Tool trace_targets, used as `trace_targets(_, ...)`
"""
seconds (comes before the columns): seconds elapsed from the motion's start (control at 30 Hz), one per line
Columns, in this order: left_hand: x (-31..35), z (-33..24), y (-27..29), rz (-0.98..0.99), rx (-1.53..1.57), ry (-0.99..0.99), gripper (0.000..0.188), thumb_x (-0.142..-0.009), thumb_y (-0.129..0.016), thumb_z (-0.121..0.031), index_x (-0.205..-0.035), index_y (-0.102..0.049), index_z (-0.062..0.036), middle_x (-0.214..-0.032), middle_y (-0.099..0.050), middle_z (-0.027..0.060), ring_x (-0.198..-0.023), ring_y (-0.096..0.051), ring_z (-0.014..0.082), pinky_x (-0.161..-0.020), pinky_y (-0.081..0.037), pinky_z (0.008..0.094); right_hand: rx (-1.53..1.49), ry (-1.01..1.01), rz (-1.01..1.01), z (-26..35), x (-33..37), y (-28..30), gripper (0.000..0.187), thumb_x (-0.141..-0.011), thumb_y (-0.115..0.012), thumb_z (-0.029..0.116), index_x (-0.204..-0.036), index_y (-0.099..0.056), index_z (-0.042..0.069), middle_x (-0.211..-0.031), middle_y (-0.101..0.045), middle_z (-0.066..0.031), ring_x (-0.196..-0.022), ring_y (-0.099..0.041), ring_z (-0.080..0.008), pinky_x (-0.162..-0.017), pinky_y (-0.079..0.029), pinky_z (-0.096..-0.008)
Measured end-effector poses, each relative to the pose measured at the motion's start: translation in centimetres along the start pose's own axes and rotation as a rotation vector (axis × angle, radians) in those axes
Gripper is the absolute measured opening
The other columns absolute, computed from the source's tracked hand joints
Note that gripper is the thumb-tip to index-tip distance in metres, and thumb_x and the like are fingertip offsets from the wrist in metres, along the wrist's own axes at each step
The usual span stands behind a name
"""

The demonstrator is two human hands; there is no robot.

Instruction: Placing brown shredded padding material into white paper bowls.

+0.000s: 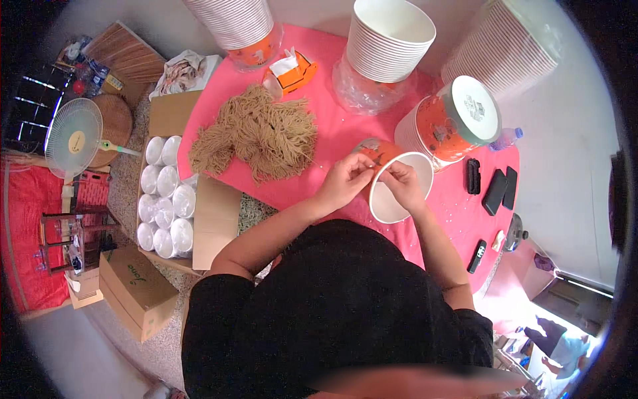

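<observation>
An orange-printed paper bucket (418,174) lies tilted on the pink-covered table in front of me, its white open mouth toward my right. At the left part of its rim my left hand (345,181) pinches from the outside. My right hand (403,183) reaches into the mouth, thumb and fingers closed at the same stretch of rim. The fingertips of both hands nearly meet there; whether something thin is between them I cannot make out. Left of the bucket lies a heap of tan cords (262,133).
Stacked paper buckets (391,50) stand along the table's far side. An upturned printed bucket (458,120) stands behind my right hand. A tissue pack (292,74) lies beyond the cords. Dark phones (495,191) lie at right. A carton of white wrapped cups (166,183) stands left.
</observation>
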State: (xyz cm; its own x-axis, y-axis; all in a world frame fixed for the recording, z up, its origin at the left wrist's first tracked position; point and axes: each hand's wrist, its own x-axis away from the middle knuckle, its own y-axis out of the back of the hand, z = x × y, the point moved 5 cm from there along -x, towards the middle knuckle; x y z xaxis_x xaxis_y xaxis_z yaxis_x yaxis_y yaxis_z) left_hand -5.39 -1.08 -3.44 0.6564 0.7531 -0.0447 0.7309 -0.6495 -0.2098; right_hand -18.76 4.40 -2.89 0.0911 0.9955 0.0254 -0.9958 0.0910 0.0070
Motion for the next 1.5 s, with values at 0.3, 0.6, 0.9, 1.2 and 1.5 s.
trace_targets(0.3, -0.8, -1.2, 1.1, -0.071, 0.024, 0.192, 0.013, -0.091, -0.05, -0.009, -0.103, -0.054, -0.0054, -0.077, -0.055, -0.0018, -0.063, -0.051, 0.0061, -0.055, -0.042, 0.0206, 0.66, -0.007, -0.132, 5.0, 0.1, -1.0, 0.026, -0.08, -0.064, 0.021, -0.074, -0.059, -0.004, -0.062, -0.06, -0.0174, -0.057, -0.062, -0.0243, -0.055, -0.048, -0.0345)
trace_targets(0.6, -1.0, -4.9, 2.7, 0.1, 0.793, 0.236, 0.015, -0.095, -0.041, -0.02, -0.102, -0.05, -0.0105, -0.06, -0.03, -0.0055, -0.047, -0.025, 0.0046, -0.039, -0.018, 0.0183, 1.33, 0.193, 0.072, 2.5, 0.3, -4.5, 0.019, -0.075, -0.061, 0.024, -0.072, -0.058, 0.006, -0.064, -0.061, -0.0139, -0.055, -0.061, -0.0308, -0.05, -0.05, -0.0402)
trace_targets(0.9, 0.3, -4.7, 1.5, 0.195, 0.801, 0.265, 0.014, -0.095, -0.042, -0.019, -0.099, -0.052, -0.0112, -0.059, -0.029, -0.0059, -0.047, -0.025, 0.0036, -0.038, -0.018, 0.0177, 0.717, 0.14, -0.063, 7.6, 0.9, -2.6, 0.039, -0.072, -0.074, 0.022, -0.102, -0.06, 0.001, -0.081, -0.063, -0.0105, -0.058, -0.06, -0.0201, -0.057, -0.048, -0.0315)
trace_targets(1.2, 0.3, -4.8, 1.6, 0.173, 0.724, 0.278, 0.011, -0.094, -0.043, -0.015, -0.1, -0.051, -0.0089, -0.06, -0.031, -0.0063, -0.047, -0.026, 0.0028, -0.039, -0.018, 0.0172, 0.261, -0.067, 0.149, 6.8, 0.7, -2.5, 0.015, -0.087, -0.059, 0.013, -0.082, -0.063, -0.001, -0.059, -0.056, -0.0085, -0.053, -0.05, -0.0098, -0.05, -0.042, -0.0273)
trace_targets(1.5, 0.6, -4.6, 2.0, 0.122, 0.674, 0.286, 0.009, -0.093, -0.045, -0.011, -0.099, -0.05, -0.0064, -0.061, -0.031, -0.0069, -0.048, -0.026, 0.002, -0.04, -0.018, 0.0169, 0.449, 0.016, 0.127, 7.3, 0.3, -1.7, 0.023, -0.078, -0.066, 0.007, -0.1, -0.061, 0.002, -0.073, -0.061, -0.0057, -0.062, -0.056, -0.0125, -0.058, -0.047, -0.0272)
